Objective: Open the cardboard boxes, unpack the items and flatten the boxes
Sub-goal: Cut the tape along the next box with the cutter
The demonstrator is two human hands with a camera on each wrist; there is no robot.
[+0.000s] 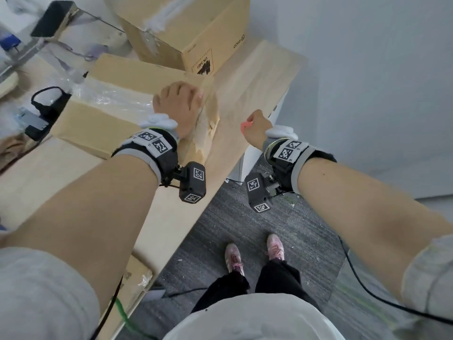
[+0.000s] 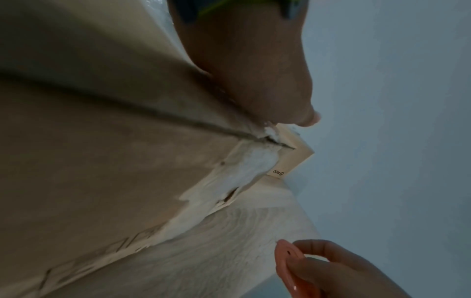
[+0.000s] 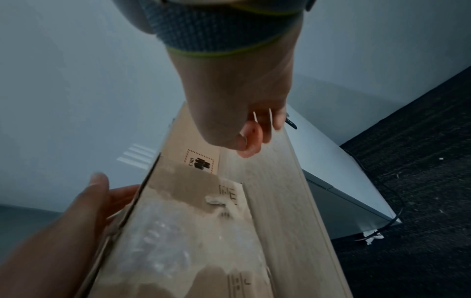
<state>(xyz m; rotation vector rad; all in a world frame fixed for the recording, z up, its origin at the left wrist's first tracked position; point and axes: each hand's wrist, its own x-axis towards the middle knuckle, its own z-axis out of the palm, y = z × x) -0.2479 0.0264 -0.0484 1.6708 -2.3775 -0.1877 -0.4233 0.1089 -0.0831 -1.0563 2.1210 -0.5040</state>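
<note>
While my left hand lay flat on the box, my right hand pinched the pink cutter; I judged a shallow cut along the taped seam safest.

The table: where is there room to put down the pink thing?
Bare wood shows on the table to the right of the near box under the left hand, in front of the far box, close to the pink cutter in the right hand. Another bare patch lies nearer the person, left of the left forearm. The table's left side is crowded.
</note>
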